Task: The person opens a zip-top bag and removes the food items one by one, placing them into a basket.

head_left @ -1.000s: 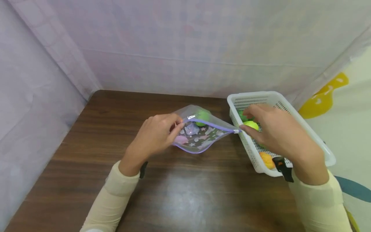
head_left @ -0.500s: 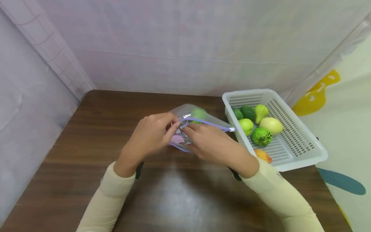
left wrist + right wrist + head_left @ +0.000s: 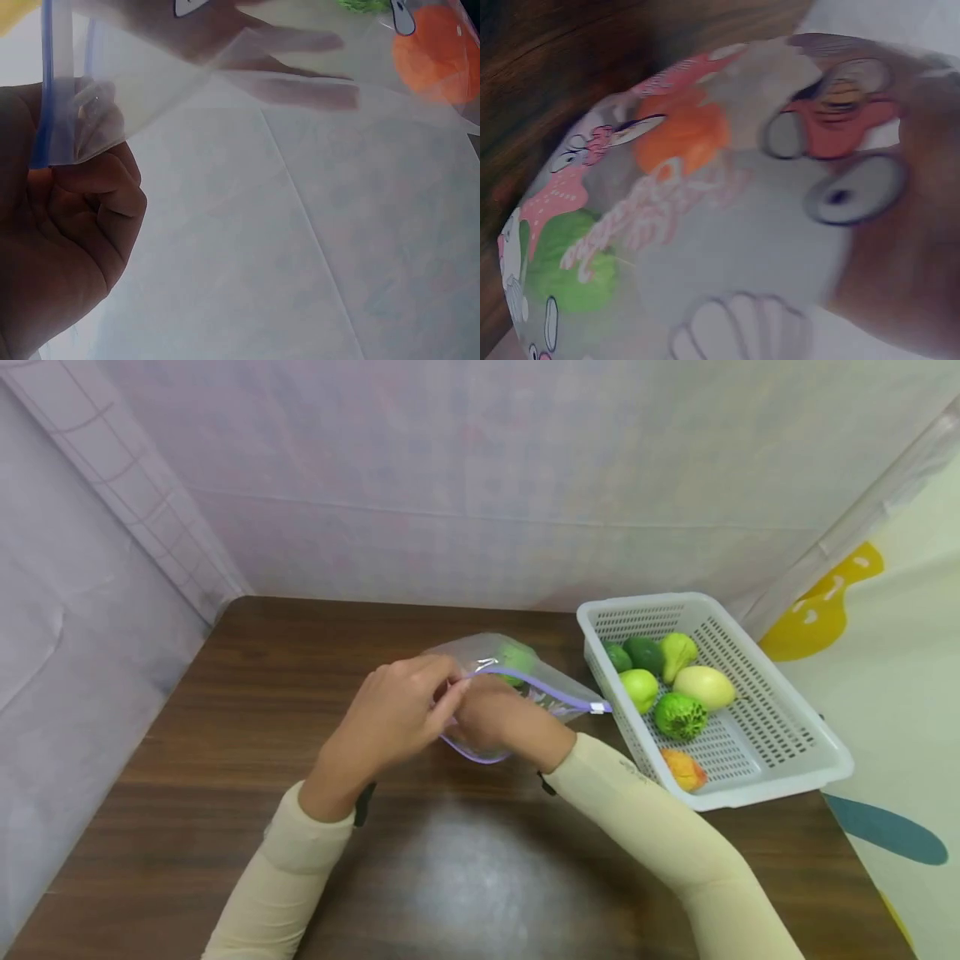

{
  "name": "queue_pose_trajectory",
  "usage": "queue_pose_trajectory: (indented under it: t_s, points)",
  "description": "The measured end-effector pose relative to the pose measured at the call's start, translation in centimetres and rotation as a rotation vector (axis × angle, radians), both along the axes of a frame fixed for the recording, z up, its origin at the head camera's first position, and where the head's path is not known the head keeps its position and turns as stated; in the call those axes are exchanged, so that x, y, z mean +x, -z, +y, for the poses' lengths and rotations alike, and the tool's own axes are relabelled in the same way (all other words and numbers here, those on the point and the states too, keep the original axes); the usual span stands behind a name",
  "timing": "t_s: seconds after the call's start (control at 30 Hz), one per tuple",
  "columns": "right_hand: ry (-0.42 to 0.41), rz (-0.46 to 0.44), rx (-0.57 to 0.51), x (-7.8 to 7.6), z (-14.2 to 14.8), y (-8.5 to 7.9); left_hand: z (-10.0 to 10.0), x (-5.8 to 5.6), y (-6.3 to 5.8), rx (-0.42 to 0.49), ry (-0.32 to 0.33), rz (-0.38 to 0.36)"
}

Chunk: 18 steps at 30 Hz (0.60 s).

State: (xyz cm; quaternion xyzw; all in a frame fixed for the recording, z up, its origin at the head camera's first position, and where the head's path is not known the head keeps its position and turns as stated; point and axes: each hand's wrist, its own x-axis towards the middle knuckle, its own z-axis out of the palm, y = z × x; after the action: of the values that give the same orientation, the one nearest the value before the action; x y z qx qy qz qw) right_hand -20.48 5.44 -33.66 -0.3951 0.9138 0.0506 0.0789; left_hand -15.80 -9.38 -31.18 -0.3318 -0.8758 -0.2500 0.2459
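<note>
A clear zip bag (image 3: 468,650) with a purple zip edge and printed cartoon figures is held mouth-wide above the dark table. My left hand (image 3: 393,710) pinches the bag's rim between thumb and fingers. Inside the bag is my right hand (image 3: 495,714), partly hidden; the left wrist view shows its straight fingers (image 3: 300,94) through the plastic, with nothing visible between them. An orange round item (image 3: 681,139) and a green round item (image 3: 574,262) lie in the bag, apart from those fingers in the left wrist view. The white zip slider (image 3: 597,707) is at the rim's right end.
A white perforated basket (image 3: 780,693) stands to the right with toy-looking produce: a green pear (image 3: 678,653), a pale yellow oval fruit (image 3: 705,687), a knobbly green ball (image 3: 681,716), an orange-red fruit (image 3: 683,769) and others. Cloth curtains border the table's back and left.
My right hand has moved left from over the basket to the bag and now reaches inside it. My left hand keeps its pinch on the rim.
</note>
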Motion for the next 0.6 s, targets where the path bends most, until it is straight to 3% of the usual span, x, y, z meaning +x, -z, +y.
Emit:
queue_pose_trajectory:
  t_s: [0.13,0.33,0.53,0.6]
  points:
    - [0.123,-0.063,0.098,-1.1,-1.0,0.5,0.1,0.0,0.1,-0.014,-0.010,-0.006]
    - [0.254,-0.158,0.157,-2.4,-1.7,1.2,0.1,0.0,0.2,-0.023,-0.013,0.004]
    - [0.382,-0.244,0.057,-3.2,-1.7,2.1,0.2,0.0,0.3,-0.027,-0.012,-0.006]
    - [0.359,-0.219,0.000,-3.4,-1.8,2.4,0.1,0.0,0.3,-0.030,-0.016,-0.010]
